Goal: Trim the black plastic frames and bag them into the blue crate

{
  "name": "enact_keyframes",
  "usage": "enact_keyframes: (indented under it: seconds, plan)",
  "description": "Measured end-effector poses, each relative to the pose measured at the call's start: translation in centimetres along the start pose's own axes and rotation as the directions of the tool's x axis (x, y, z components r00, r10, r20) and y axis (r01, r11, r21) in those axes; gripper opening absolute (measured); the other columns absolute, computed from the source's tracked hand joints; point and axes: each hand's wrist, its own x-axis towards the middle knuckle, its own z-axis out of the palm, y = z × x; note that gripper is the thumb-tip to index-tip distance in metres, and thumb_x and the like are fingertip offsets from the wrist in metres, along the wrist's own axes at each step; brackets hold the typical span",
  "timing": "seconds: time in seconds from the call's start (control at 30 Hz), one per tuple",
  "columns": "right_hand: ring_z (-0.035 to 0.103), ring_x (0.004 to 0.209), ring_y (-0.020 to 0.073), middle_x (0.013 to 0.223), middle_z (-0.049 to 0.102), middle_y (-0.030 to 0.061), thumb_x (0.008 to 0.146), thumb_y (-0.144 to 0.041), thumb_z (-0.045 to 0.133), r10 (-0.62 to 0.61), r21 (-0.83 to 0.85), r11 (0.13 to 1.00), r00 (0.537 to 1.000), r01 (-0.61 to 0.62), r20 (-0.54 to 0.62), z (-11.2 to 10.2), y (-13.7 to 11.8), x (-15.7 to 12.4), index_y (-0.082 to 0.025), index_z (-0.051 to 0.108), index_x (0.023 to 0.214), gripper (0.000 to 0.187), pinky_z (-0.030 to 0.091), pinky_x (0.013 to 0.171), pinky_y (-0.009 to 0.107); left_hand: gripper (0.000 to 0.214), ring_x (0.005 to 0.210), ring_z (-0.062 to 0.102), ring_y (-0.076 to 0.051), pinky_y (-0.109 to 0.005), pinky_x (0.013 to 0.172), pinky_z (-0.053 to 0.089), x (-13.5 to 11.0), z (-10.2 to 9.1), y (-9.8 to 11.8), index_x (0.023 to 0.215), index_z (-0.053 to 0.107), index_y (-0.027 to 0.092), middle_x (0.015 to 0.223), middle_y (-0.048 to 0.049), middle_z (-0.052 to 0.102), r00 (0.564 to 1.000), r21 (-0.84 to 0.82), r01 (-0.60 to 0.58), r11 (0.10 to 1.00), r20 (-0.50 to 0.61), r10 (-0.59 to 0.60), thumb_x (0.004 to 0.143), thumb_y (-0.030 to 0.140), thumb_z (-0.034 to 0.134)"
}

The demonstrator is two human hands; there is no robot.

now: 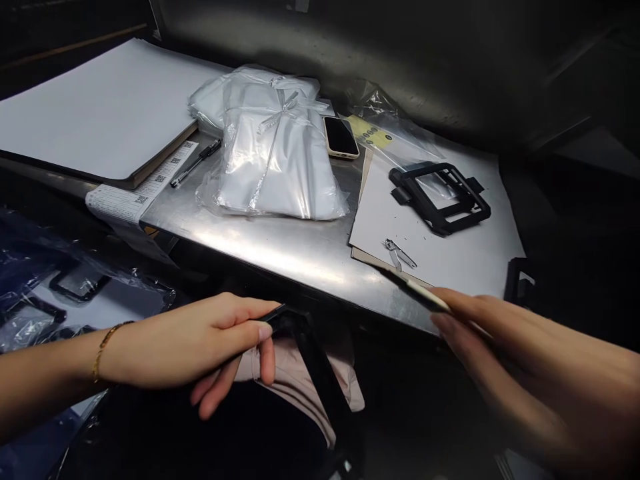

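My left hand pinches the corner of a black plastic frame held below the table's front edge, over my lap. My right hand, blurred by motion, grips a thin stick-like tool with a dark tip that points left toward the table edge. A gold bracelet sits on my left wrist.
On the steel table lie clear bags of white cloth, a phone, a black pen, white boards, another black frame on a white sheet with small clippers. Plastic-wrapped frames sit low at left.
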Motion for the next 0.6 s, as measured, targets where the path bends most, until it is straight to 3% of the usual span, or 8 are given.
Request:
enact_keyframes:
  seconds: [0.07,0.17,0.23,0.3,0.37,0.47,0.53,0.6]
  plan:
    - [0.055,0.061,0.0127,0.077,0.057,0.004,0.085,-0.019,0.041,0.098,-0.026,0.995,0.993,-0.096,0.059,2.7,2.0,0.2,-0.013,0.053,0.106,0.024,0.044,0.051,0.022,0.033,0.029,0.036,-0.005,-0.013,0.036,0.03,0.2,-0.2,-0.2,0.08,0.053,0.016,0.033,0.0068,0.042,1.0,-0.022,-0.014,1.0,-0.001,0.014,0.086,0.038,0.028]
    - [0.053,0.068,0.0212,0.082,0.054,0.0108,0.082,-0.018,0.043,0.178,-0.106,0.979,0.984,-0.176,0.011,7.3,4.2,0.2,-0.01,0.053,0.109,0.029,0.042,0.049,0.029,0.034,0.028,0.036,-0.005,-0.014,0.034,0.029,0.6,-0.4,-0.6,0.08,0.053,0.015,0.033,0.0062,0.043,0.999,-0.059,-0.034,0.998,-0.004,0.034,0.085,0.038,0.029]
    - [0.051,0.074,0.027,0.088,0.053,0.0157,0.081,-0.017,0.044,0.187,-0.122,0.973,0.98,-0.194,-0.062,8.9,4.5,0.1,-0.011,0.056,0.105,0.028,0.042,0.053,0.038,0.035,0.027,0.035,-0.005,-0.014,0.033,0.029,0.9,-0.4,-0.7,0.081,0.054,0.015,0.032,0.0062,0.043,0.999,-0.068,-0.037,0.997,-0.014,0.036,0.085,0.038,0.029]
    - [0.049,0.082,0.0293,0.094,0.051,0.0168,0.081,-0.018,0.045,0.175,-0.097,0.977,0.972,-0.191,-0.157,8.6,3.3,0.3,-0.013,0.057,0.102,0.025,0.042,0.061,0.046,0.035,0.026,0.035,-0.005,-0.014,0.032,0.027,1.1,-0.4,-0.7,0.081,0.054,0.015,0.032,0.006,0.044,0.999,-0.072,-0.034,0.997,-0.015,0.033,0.085,0.038,0.029]
    - [0.048,0.086,0.0247,0.095,0.05,0.0121,0.081,-0.017,0.049,0.108,0.018,0.994,0.962,-0.107,-0.251,6.8,0.8,0.7,-0.017,0.057,0.1,0.021,0.042,0.068,0.042,0.034,0.026,0.035,-0.005,-0.013,0.032,0.025,1.3,-0.4,-0.6,0.082,0.055,0.015,0.033,0.0058,0.044,0.999,-0.075,-0.032,0.997,-0.009,0.031,0.085,0.038,0.029]
    - [0.045,0.077,0.0176,0.083,0.049,0.0063,0.077,-0.009,0.052,-0.093,0.263,0.944,0.925,0.199,-0.369,3.8,-3.5,1.5,-0.016,0.06,0.089,0.016,0.041,0.064,0.033,0.033,0.027,0.037,-0.005,-0.013,0.032,0.027,1.6,-0.4,-0.4,0.082,0.054,0.015,0.032,0.0063,0.043,0.999,-0.074,-0.045,0.996,-0.008,0.045,0.085,0.036,0.03]
    - [0.042,0.073,0.019,0.076,0.051,0.008,0.077,-0.005,0.048,-0.213,0.276,0.909,0.916,0.314,-0.34,2.9,-5.6,2.1,-0.011,0.062,0.081,0.016,0.037,0.061,0.035,0.032,0.028,0.039,-0.006,-0.013,0.032,0.03,1.7,-0.4,-0.3,0.081,0.054,0.015,0.033,0.0066,0.043,0.998,-0.072,-0.059,0.996,-0.01,0.059,0.085,0.035,0.03]
    - [0.041,0.069,0.0206,0.069,0.052,0.009,0.077,-0.004,0.044,-0.285,0.226,0.91,0.92,0.348,-0.27,2.9,-6.7,2.5,-0.01,0.062,0.073,0.019,0.034,0.059,0.036,0.031,0.028,0.039,-0.006,-0.012,0.032,0.031,1.8,-0.4,-0.4,0.079,0.054,0.015,0.033,0.0067,0.043,0.997,-0.075,-0.072,0.995,-0.006,0.072,0.085,0.035,0.03]
